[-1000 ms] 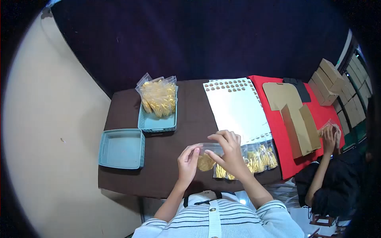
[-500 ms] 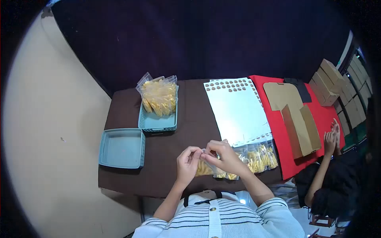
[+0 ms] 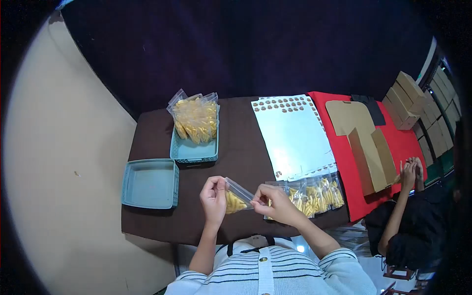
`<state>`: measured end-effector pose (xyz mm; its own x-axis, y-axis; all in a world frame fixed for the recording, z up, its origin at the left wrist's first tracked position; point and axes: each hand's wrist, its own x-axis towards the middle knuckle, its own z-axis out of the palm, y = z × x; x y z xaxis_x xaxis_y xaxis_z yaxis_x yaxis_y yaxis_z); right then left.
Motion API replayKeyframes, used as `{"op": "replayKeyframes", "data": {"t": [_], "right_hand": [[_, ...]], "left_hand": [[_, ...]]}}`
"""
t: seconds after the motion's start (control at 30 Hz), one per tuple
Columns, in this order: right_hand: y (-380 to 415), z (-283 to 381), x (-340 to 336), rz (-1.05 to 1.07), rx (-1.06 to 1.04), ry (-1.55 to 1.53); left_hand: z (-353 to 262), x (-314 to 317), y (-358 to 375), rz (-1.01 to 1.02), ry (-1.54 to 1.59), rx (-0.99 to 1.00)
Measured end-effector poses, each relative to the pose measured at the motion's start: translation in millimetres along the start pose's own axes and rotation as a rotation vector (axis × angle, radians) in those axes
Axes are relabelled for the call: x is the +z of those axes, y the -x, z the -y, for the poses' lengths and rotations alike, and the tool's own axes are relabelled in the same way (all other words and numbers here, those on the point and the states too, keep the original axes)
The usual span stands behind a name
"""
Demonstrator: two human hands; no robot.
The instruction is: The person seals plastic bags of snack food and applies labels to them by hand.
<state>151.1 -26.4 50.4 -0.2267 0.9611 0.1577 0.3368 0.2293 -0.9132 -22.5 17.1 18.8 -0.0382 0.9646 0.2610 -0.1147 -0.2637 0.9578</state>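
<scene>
We hold a small clear zip bag [image 3: 236, 199] between our two hands, above the near part of the brown-covered desk [image 3: 236, 142]. Our left hand [image 3: 214, 200] grips its upper left corner, the fingers closed on the film; our right hand [image 3: 276, 202] pinches the other end, its fingers curled in. The bag hangs tilted, its clear top strip sloping down towards our right hand. Yellow, slender pieces fill the part below that strip, and we can see them through the film. We cannot tell whether the seal is fully shut.

The desk's near edge runs just below our hands, close to our striped top. To our left, brown cloth lies between the bag and the blue basket [image 3: 150, 184], whose raised rim faces us. Farther back, the second basket [image 3: 194, 151] carries a pile of filled bags [image 3: 196, 118] that rises above its rim. Beyond our hands the cloth runs back to the dark curtain [image 3: 236, 49]. On our right is the tighter side: the row of filled bags [image 3: 314, 196] begins by our right hand, with the sticker sheets [image 3: 295, 137] behind it, then the red cloth [image 3: 339, 191] bearing an open carton [image 3: 364, 162]. Another person's hands [image 3: 408, 174] are well apart from ours, beyond the carton.
</scene>
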Motion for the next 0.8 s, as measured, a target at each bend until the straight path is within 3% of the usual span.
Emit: {"op": "replayKeyframes", "data": {"t": [0.4, 0.43, 0.47, 0.53, 0.6, 0.67, 0.73, 0.8], "right_hand": [[6, 3, 4, -0.047, -0.008, 0.186], [5, -7, -3, 0.09, 0.037, 0.16], [4, -24, -2, 0.088, 0.041, 0.157], [1, -50, -2, 0.071, 0.131, -0.451], [-1, -55, -11, 0.164, 0.25, -0.308], [-5, -64, 1, 0.163, 0.062, -0.204], [-9, -75, 12, 0.251, 0.037, -0.248], [-12, -78, 16, 0.295, 0.066, -0.407]], "left_hand": [[26, -2, -12, -0.044, -0.021, 0.011], [27, -5, -16, -0.069, -0.019, 0.025], [25, -11, -22, -0.079, -0.024, -0.015], [21, -16, -29, -0.053, 0.184, -0.09], [21, -13, -28, 0.083, 0.196, -0.084], [25, 0, -23, 0.194, 0.384, -0.171], [30, 11, -22, 0.331, 0.622, -0.268], [30, 18, -22, 0.385, 0.652, -0.301]]}}
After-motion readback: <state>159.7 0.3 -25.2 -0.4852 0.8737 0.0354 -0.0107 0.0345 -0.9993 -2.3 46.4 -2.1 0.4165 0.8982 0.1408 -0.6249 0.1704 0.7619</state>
